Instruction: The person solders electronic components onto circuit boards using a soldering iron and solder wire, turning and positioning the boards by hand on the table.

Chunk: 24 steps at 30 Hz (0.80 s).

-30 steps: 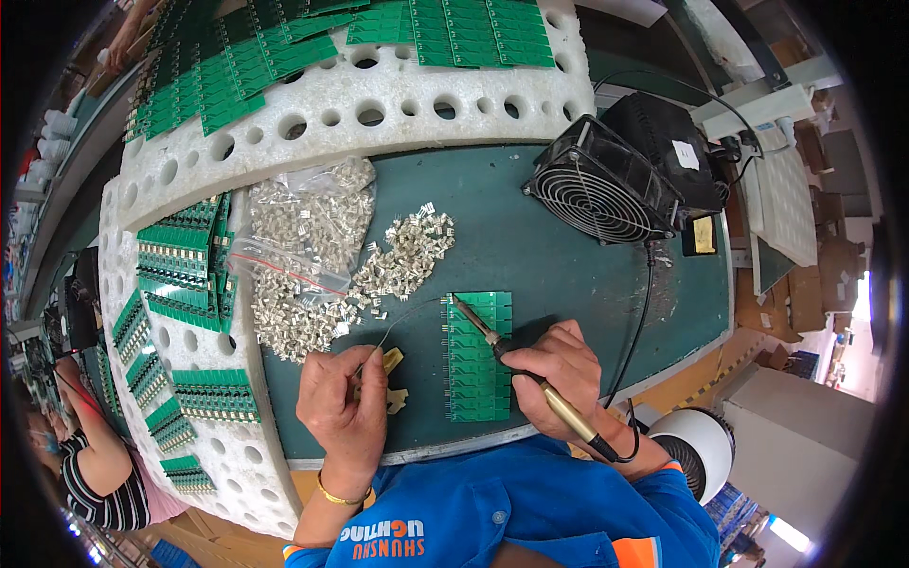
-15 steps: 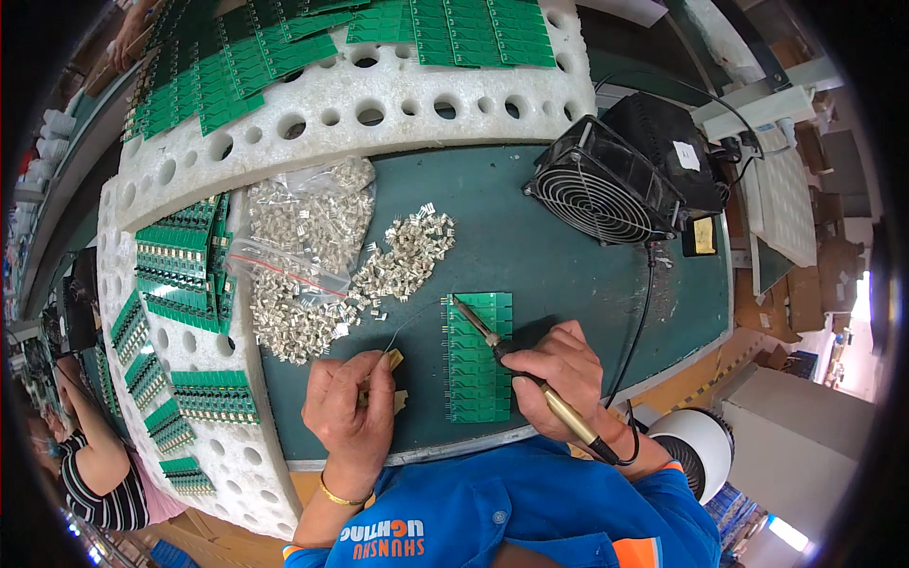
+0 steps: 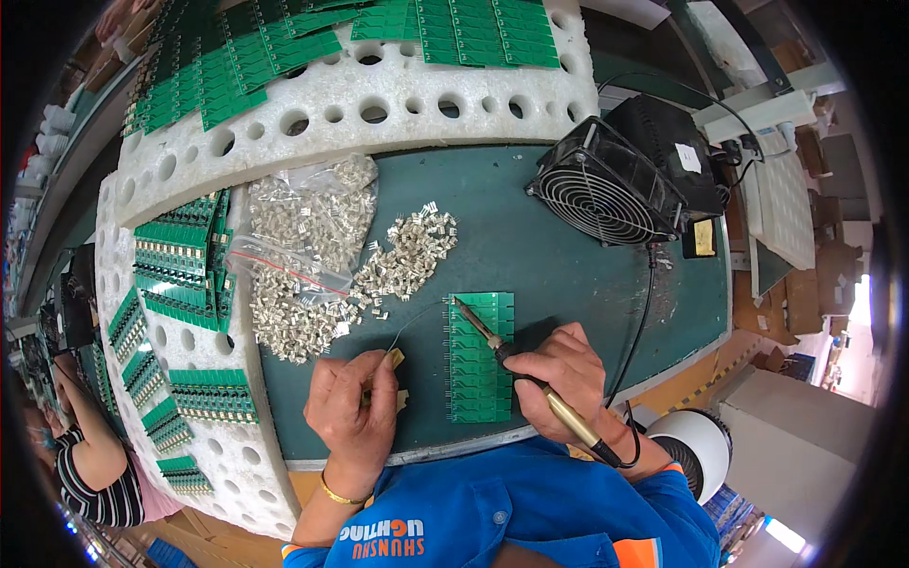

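Note:
A green circuit board panel (image 3: 483, 364) lies on the dark green bench top in front of me, with pins along its left edge. My right hand (image 3: 562, 377) grips a soldering iron (image 3: 578, 422), whose tip rests at the panel's upper left corner. Pinched between the fingers of my left hand (image 3: 352, 402) is a thin solder wire (image 3: 413, 317). It curves up and right to the same corner, close to the iron's tip. A small yellowish piece (image 3: 397, 359) shows beside the left fingertips; what it belongs to is partly hidden.
A pile of small white connectors (image 3: 407, 256) lies beyond the panel, next to a plastic bag (image 3: 312, 213) of more. White foam racks (image 3: 379, 115) with green boards stand behind and left. A black fan (image 3: 606, 180) sits back right. A person (image 3: 99, 464) is at far left.
The solder wire bends a little more now, its end still at the panel's upper left corner. Both hands and the iron stay almost in place.

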Available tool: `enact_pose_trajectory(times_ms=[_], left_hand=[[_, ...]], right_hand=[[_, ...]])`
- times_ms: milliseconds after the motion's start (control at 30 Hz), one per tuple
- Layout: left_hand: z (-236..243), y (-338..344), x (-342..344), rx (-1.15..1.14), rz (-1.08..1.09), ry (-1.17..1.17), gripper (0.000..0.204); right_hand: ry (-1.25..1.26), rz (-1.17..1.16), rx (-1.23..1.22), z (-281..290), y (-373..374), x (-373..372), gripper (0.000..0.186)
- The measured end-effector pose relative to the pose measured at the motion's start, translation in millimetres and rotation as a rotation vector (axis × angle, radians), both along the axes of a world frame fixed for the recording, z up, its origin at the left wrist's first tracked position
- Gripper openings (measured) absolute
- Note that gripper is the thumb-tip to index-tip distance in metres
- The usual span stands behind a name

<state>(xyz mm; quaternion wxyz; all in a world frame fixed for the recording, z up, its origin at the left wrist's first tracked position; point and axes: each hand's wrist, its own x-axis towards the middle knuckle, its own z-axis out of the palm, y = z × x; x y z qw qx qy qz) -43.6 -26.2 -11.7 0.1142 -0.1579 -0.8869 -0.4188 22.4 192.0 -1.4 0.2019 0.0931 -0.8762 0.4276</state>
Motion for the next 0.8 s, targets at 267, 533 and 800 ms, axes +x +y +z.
enact_pose_trajectory(times_ms=[267,533,800], left_hand=[[1.3,-0.8,2.2,-0.008,-0.011,-0.012,0.013],[-0.4,-2.2,4.3,-0.018,-0.011,-0.024,0.013],[-0.5,-3.4,4.4,-0.024,-0.019,-0.011,0.013]], right_hand=[[0.007,0.010,0.015,-1.4,-0.5,3.0,0.017],[0.005,-0.002,0.053,1.0,-4.6,5.0,0.025],[0.019,-0.008,0.095,-1.7,-8.7,9.6,0.030]])
